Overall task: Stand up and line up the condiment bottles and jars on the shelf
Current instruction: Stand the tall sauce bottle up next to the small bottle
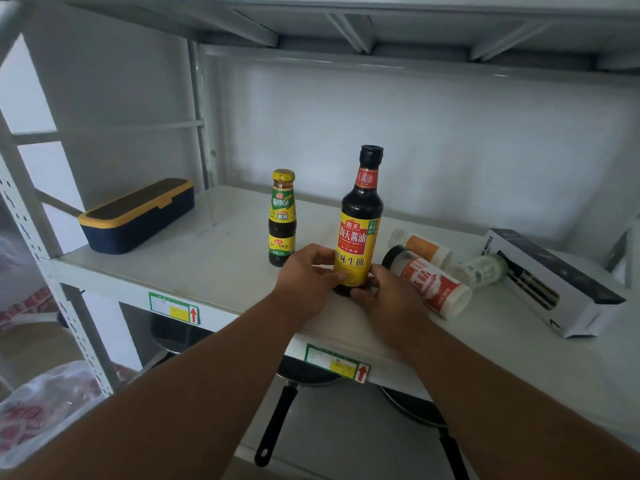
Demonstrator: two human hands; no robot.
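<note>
Soy sauce bottle [360,223]: upright on white shelf [214,251], just right of upright oyster sauce bottle [283,220].
Left hand [304,275]: reached forward, fingers curled on bottle's base.
Right hand [384,296]: gripped base from right.
Seasoning jars [433,282]: three cylindrical, lying down.
Bottle: dark, glossy, yellow-red label.

I see a dark soy bottle [360,223] with a yellow-red label, a navy, yellow-trimmed box [136,216], and a white shelf [214,251].
</note>
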